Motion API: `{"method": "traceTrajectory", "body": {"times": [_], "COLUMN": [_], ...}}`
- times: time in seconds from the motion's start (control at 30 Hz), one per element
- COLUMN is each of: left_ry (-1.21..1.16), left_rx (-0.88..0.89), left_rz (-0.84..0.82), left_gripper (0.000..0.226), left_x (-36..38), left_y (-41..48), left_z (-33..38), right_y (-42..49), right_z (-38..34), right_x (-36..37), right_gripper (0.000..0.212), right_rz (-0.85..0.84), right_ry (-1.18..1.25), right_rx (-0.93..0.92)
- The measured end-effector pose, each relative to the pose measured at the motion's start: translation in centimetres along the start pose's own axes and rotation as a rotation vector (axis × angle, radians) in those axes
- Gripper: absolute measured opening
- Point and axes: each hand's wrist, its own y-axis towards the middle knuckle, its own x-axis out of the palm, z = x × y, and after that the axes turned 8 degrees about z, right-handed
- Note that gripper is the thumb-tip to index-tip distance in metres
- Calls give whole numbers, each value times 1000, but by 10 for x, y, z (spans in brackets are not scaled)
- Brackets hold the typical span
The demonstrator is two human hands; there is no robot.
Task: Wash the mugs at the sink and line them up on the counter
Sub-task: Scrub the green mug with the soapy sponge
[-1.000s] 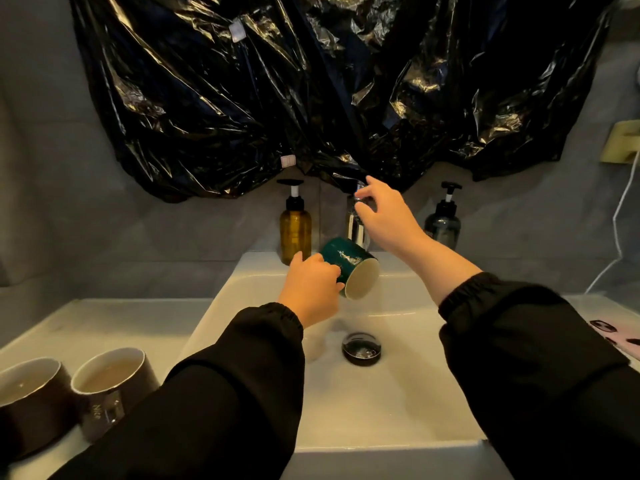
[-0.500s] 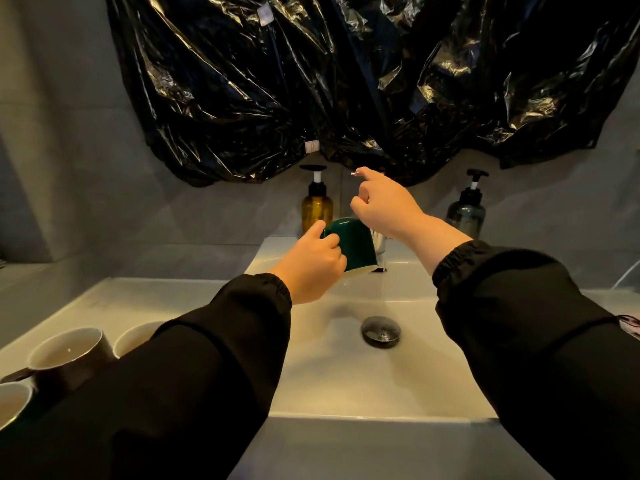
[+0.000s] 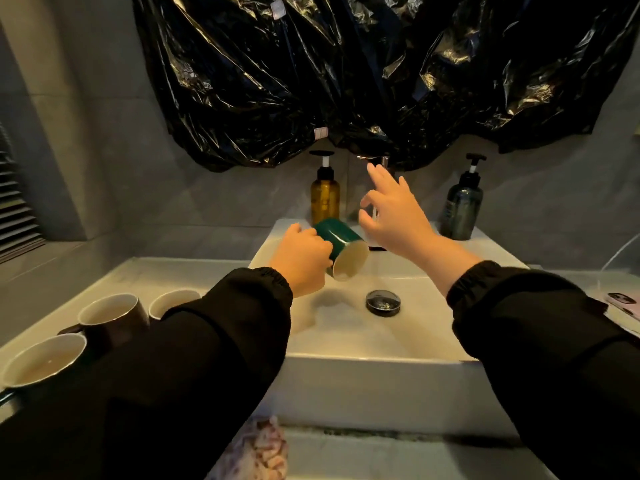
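I see black plastic sheeting (image 3: pixel 346 74) draped over the far wall above the white sink (image 3: pixel 363 344), and three mugs (image 3: pixel 107 313) standing on the counter (image 3: pixel 194 271) to the near left. Over the basin my left hand (image 3: pixel 304 259) has its fingers curled tight around the green mug (image 3: pixel 341 245), tipped with its cream mouth facing near and right. My right hand (image 3: pixel 391 213) hangs just right of it with fingers spread and empty, below the faucet (image 3: pixel 379 161).

- Grey tiled wall (image 3: pixel 104 140) all around, pretty dim, warm yellowish light.
- Big crinkly black plastic sheet (image 3: pixel 346 71) hangs over the wall above the basin, shiny where the light hits.
- Slatted blind (image 3: pixel 15 202) on the far left edge.
- White countertop (image 3: pixel 145 275) runs along under the wall.
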Motion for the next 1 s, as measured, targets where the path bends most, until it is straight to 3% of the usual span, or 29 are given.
{"method": "traceTrajectory", "body": {"times": [0.17,0.3,0.47,0.53,0.6,0.73,0.77,0.9,0.97,1.0], "left_ry": [-896,-1443,-1708,-1731,-1754,-1855,-1862,-1854,-1851,-1846], "left_rx": [-743,-1059,-1193,-1206,-1209,-1225,-1229,-1211,-1190,-1174], "left_rz": [-52,32,185,239,269,306,302,286,278,271], "left_gripper": [27,34,35,35,33,32,32,33,33,33], "left_x": [9,-7,-28,-35,-41,-44,-44,-45,-45,-46], "left_y": [-9,-32,-68,-81,-92,-107,-109,-112,-111,-110], "left_z": [-12,-25,-46,-52,-55,-56,-56,-52,-48,-46], "right_y": [-41,-60,-97,-117,-136,-168,-175,-187,-182,-177], "right_z": [-18,-56,-128,-155,-178,-204,-205,-203,-199,-196], "right_x": [-9,-22,-37,-37,-29,2,9,25,21,14], "right_gripper": [25,24,11,8,14,47,49,30,7,8], "right_rz": [-288,-244,-63,-89,-249,-786,-855,-807,-773,-759], "right_ry": [88,160,249,252,247,188,195,171,245,286], "right_rx": [125,103,-282,-481,-571,-422,-401,-476,-427,-375]}}
